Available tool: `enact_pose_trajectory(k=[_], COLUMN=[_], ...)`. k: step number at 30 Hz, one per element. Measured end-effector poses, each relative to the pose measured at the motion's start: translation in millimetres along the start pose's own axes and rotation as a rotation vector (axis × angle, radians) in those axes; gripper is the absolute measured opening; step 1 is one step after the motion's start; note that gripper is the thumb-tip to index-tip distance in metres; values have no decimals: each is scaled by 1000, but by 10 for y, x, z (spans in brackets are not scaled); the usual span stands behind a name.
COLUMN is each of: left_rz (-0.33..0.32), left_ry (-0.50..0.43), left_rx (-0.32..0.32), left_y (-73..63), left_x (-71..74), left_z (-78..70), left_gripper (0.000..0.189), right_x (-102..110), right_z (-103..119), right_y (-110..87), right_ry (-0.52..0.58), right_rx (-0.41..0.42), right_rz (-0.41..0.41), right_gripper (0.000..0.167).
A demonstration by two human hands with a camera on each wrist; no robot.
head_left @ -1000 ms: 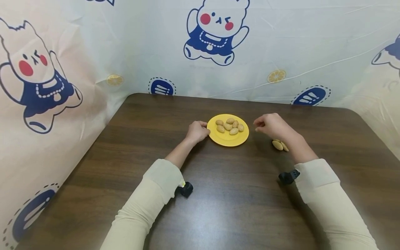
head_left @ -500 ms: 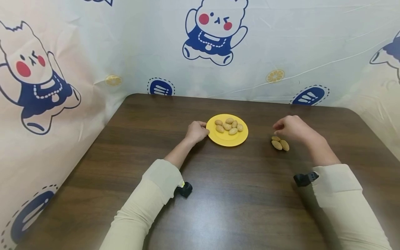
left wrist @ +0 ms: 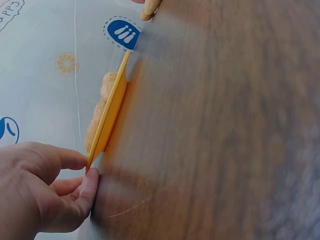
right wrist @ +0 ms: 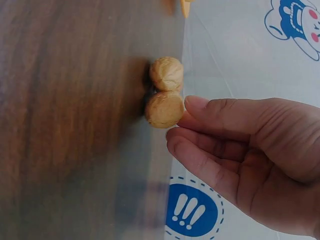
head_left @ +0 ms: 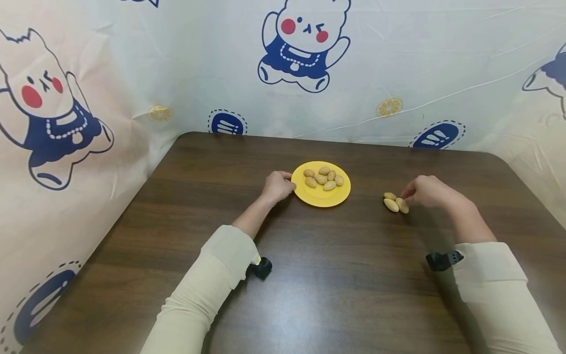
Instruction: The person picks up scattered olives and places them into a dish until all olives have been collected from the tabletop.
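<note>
My left hand [head_left: 278,188] pinches the left rim of a round yellow plate [head_left: 320,200], thumb on one face and fingers on the other in the left wrist view. On the plate lie several tan oval nuts in their shells [head_left: 329,185], pitted like in-shell almonds. To its right, a small cluster of three similar nuts [head_left: 391,205] sits on the table. The fingertips of my right hand [head_left: 426,191] are right at the rightmost nut [right wrist: 166,109]. Seen in the right wrist view, thumb and fingers are slightly apart beside that nut, which stands close against another nut [right wrist: 167,73].
The dark brown wooden table [head_left: 309,275] has its back edge near a pale printed curtain [head_left: 199,64] with cartoon figures. More curtain hangs along the left and right sides. A small black camera is strapped at each wrist, below the rolled cream sleeves [head_left: 221,265].
My right hand has moved right, away from beside the plate, and down to the loose nuts. The left hand keeps its hold on the plate, and the nuts on it have not shifted.
</note>
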State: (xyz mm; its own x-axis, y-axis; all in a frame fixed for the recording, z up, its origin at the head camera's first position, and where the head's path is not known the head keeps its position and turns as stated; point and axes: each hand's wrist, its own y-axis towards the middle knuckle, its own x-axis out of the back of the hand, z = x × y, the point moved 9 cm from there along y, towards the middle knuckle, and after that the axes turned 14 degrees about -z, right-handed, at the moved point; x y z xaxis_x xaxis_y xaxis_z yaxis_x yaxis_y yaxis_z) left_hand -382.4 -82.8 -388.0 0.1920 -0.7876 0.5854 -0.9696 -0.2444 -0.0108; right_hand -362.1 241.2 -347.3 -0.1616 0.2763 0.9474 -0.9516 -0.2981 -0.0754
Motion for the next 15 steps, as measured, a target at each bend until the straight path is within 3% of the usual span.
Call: enact_pose_trajectory(k=[15], left_rz=[-2], left_ry=[32], left_rx=[-10], left_y=[-7], left_x=[2], left_z=[-18], left_gripper=[38], right_x=[-92], right_z=[-121], right_y=[0], right_ry=[66], right_rx=[-42], right_rz=[42], right_gripper=[27])
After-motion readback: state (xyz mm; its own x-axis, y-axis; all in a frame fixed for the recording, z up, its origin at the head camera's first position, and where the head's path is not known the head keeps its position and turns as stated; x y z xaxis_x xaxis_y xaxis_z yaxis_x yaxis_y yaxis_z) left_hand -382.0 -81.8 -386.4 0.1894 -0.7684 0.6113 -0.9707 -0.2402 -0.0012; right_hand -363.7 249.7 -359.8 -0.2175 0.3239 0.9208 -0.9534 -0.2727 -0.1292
